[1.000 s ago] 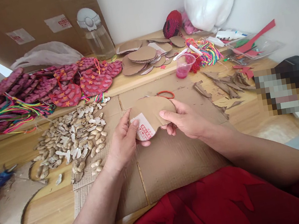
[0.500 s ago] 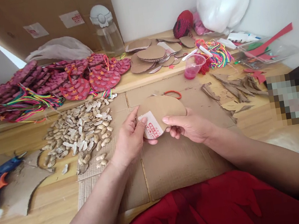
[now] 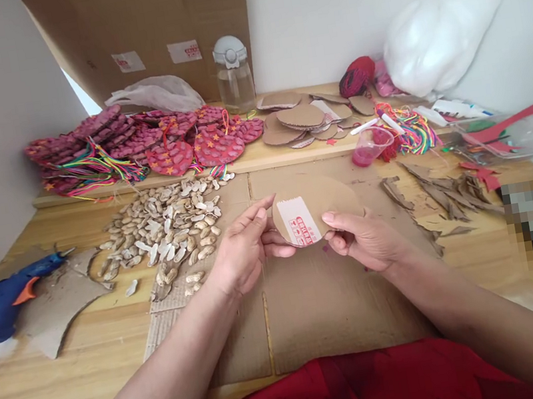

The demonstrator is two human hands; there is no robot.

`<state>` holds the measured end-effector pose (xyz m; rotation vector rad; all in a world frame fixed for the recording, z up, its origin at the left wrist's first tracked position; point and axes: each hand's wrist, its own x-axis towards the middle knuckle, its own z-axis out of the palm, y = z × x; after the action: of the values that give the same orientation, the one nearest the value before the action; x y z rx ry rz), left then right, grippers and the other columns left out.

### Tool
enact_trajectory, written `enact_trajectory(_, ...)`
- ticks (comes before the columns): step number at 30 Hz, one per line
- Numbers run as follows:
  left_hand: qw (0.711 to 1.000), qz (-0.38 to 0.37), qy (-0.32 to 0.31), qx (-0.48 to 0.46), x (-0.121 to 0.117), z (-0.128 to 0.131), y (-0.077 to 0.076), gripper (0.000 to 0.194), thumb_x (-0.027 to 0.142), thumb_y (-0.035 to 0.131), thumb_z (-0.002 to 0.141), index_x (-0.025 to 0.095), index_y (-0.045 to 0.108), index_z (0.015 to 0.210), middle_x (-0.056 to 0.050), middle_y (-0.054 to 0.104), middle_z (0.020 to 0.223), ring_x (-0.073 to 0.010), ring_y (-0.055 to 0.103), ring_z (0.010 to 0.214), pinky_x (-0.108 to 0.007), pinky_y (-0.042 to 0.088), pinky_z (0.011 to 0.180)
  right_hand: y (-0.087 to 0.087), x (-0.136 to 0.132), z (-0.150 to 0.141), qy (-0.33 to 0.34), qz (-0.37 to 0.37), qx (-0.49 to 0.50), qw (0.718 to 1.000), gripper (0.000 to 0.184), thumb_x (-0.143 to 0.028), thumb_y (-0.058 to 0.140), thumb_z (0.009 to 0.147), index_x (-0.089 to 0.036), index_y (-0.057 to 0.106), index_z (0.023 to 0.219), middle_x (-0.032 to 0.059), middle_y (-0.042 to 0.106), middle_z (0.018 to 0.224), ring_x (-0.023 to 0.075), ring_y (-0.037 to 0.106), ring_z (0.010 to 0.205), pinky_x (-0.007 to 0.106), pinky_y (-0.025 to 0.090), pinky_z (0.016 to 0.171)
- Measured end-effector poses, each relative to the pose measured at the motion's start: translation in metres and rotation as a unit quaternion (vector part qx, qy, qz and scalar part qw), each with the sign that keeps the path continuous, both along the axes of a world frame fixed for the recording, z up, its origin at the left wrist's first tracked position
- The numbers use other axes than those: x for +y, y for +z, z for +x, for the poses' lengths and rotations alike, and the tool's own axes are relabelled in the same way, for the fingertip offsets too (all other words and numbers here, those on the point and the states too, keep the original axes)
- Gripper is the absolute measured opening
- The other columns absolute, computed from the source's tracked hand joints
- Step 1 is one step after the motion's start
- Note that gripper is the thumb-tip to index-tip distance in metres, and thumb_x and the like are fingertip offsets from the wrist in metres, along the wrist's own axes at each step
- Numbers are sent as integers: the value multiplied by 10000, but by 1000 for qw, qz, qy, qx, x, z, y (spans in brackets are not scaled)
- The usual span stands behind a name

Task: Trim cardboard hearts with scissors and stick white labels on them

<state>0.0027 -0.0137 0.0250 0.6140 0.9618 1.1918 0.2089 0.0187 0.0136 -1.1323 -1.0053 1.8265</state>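
A rounded cardboard cutout [image 3: 333, 192] is held above the cardboard mat [image 3: 326, 318], over its middle, with a printed white label [image 3: 299, 221] shown on its upper face. The cutout's near edge is pinched by the right hand [image 3: 366, 237], the thumb being pressed on top and the fingers curled beneath. Its left edge is met by the fingers of the left hand [image 3: 246, 243], with the thumb placed just outside that edge; whether it is gripped there cannot be told. Peanuts [image 3: 159, 223] are scattered over the mat's far left part and past its left side. Farther left of the mat, a blue glue gun [image 3: 13, 293] is laid partly over a cardboard scrap [image 3: 62, 313]. Beyond the mat's far edge, red decorated pieces [image 3: 217, 145] are heaped on a wooden ledge [image 3: 252, 158] toward the left, and plain cutouts [image 3: 301, 116] are piled behind the mat's middle, with a clear bottle [image 3: 236, 86] set between and behind the two heaps. A pink-stained cup [image 3: 372, 145] is seen by the mat's far right corner, with bright threads [image 3: 412, 129] bunched just past it. Torn cardboard strips [image 3: 439, 189] are strewn along the mat's right side.
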Motion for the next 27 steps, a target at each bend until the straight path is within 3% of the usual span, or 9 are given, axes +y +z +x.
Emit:
enact_trajectory(6, 999, 19, 12, -29, 1, -2, 0, 312, 241, 658, 883, 111, 650, 1167, -22, 670, 717, -145, 689, 577, -264, 617, 521, 1, 1, 1, -9, 5, 10, 1000, 277, -364, 826, 691, -185, 617, 661, -36, 582, 551, 66, 465, 412, 208, 368, 388)
enact_trajectory(13, 997, 68, 33, 25, -2, 0, 0, 456, 404, 754, 808, 134, 684, 1169, -22, 667, 700, -136, 655, 577, -260, 598, 509, 8, -1, -1, 12, 72, -35, 997, 309, -418, 781, 724, -204, 577, 633, -39, 529, 489, 92, 432, 394, 256, 368, 398)
enact_trajectory(20, 990, 136, -16, 34, -5, -2, -1, 515, 307, 809, 770, 199, 646, 1247, -46, 714, 905, -162, 701, 735, -259, 607, 593, 7, 0, 1, 2, 73, -10, 997, 291, -419, 778, 717, -201, 605, 633, -43, 519, 490, 85, 407, 376, 254, 341, 384)
enact_trajectory(27, 996, 89, -18, 17, -4, -2, -2, 384, 368, 781, 797, 155, 711, 1109, -55, 728, 806, -120, 658, 605, -216, 570, 533, 6, -2, 2, 18, 107, -10, 994, 263, -393, 756, 753, -201, 617, 639, -40, 521, 482, 88, 421, 374, 249, 345, 384)
